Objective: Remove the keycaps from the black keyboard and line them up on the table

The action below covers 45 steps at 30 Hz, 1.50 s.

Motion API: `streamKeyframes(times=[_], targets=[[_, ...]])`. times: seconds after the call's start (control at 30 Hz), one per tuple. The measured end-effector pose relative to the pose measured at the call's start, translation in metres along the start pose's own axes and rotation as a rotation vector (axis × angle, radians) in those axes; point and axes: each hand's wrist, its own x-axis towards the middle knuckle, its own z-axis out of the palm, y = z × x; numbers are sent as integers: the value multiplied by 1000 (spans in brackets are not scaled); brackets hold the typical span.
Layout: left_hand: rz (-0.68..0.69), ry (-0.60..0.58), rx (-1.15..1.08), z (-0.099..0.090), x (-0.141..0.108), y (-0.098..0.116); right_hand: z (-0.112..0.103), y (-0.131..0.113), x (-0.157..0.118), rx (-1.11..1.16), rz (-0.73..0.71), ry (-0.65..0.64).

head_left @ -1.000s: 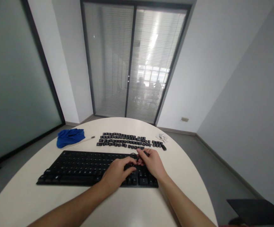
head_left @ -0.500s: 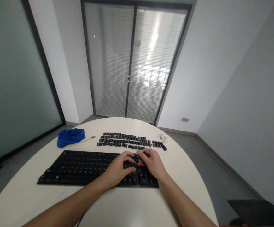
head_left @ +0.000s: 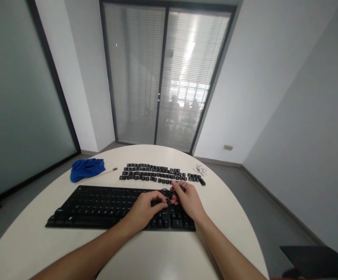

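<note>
A long black keyboard lies across the table in front of me. Over its right part, my left hand pinches thumb and forefinger together on a small dark keycap. My right hand is closed round a thin wire keycap puller, most of it hidden by the fingers; its wire end points toward the left fingertips. Both hands nearly meet above the keys. Behind the keyboard, loose black keycaps lie in several rows.
At the far left of the round white table are a blue cloth and a brush with a long pale handle. A crumpled white tissue lies at the back right. A dark chair part shows lower right.
My left thumb and forefinger have closed together at the wire's end. The right hand's grip has shifted, and the wire ends that stuck up behind its fingers no longer show.
</note>
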Motion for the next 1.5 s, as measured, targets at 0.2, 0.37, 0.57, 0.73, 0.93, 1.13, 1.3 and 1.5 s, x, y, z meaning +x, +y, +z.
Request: streamKeyframes(times=[0.2, 0.37, 0.57, 0.73, 0.93, 1.13, 1.3, 1.5], targets=[[75, -62, 86, 0, -1, 4, 0, 3, 1, 8, -17, -24], [120, -72, 139, -2, -2, 8, -1, 3, 2, 53, 16, -42], [192, -22, 122, -2, -3, 7, 1, 5, 4, 107, 56, -56], [97, 95, 67, -2, -1, 2, -3, 5, 4, -16, -45, -53], [-42, 228, -23, -1, 3, -6, -15, -13, -5, -328, -413, -161], [-69, 218, -66, -1, 3, -3, -17, -22, -13, -420, -408, -255], [-68, 153, -108, 0, 2, -7, -17, -19, -14, -419, -376, -380], [-74, 74, -64, 2, -1, -5, -24, -20, -13, -490, -318, -386]])
